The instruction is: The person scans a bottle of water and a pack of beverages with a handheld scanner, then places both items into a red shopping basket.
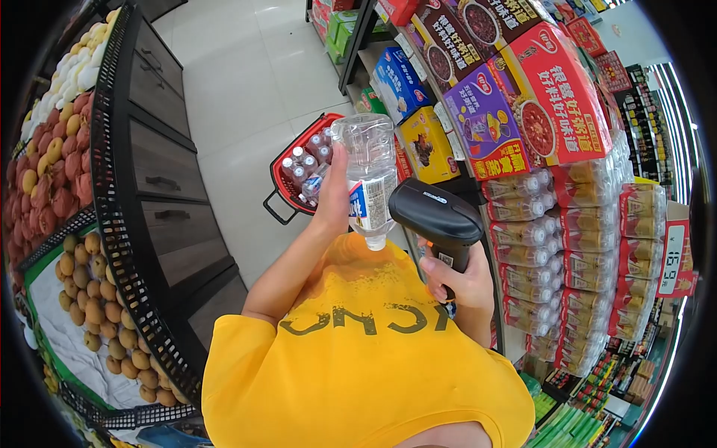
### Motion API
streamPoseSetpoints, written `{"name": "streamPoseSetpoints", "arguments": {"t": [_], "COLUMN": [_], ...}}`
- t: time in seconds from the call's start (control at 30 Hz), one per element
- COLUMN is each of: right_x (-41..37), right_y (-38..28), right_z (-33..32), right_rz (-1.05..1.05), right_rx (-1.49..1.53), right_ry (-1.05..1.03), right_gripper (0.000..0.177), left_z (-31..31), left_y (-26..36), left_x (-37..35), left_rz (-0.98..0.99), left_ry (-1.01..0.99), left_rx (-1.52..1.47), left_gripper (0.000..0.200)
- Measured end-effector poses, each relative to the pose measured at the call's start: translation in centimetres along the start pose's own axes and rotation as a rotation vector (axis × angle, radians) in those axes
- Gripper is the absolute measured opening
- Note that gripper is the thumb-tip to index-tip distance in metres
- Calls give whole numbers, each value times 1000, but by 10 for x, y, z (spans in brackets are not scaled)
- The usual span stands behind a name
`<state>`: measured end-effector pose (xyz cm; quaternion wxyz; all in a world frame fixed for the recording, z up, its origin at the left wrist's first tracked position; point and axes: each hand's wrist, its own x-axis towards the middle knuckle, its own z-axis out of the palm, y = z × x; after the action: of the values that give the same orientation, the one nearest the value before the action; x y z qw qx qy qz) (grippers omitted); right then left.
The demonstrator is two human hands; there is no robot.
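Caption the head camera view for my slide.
Left hand holds a clear water bottle upside down before the black barcode scanner gripped in the right hand.

At frame centre the left hand [334,196] grips a clear plastic water bottle [367,168], cap down. Just to its right, the right hand [464,282] holds a black handheld barcode scanner [435,213].

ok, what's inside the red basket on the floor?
Small clear white-capped bottles, packed together in the red basket. The upturned bottle in the left hand covers the basket's right side, so the full count and anything beneath them cannot be seen.
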<state>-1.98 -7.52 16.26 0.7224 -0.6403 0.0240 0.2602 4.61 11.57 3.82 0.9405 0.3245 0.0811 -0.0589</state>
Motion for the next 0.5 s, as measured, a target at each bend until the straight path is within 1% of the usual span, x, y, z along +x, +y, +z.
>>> {"name": "streamPoseSetpoints", "arguments": {"t": [0.5], "right_x": [-9], "right_y": [5], "right_z": [-4], "right_rz": [5], "right_rx": [5], "right_ry": [-30], "right_gripper": [28], "left_z": [3], "left_y": [-3], "left_x": [-10], "left_rz": [-21], "left_ry": [-32], "left_rx": [-20], "left_gripper": [68]}}
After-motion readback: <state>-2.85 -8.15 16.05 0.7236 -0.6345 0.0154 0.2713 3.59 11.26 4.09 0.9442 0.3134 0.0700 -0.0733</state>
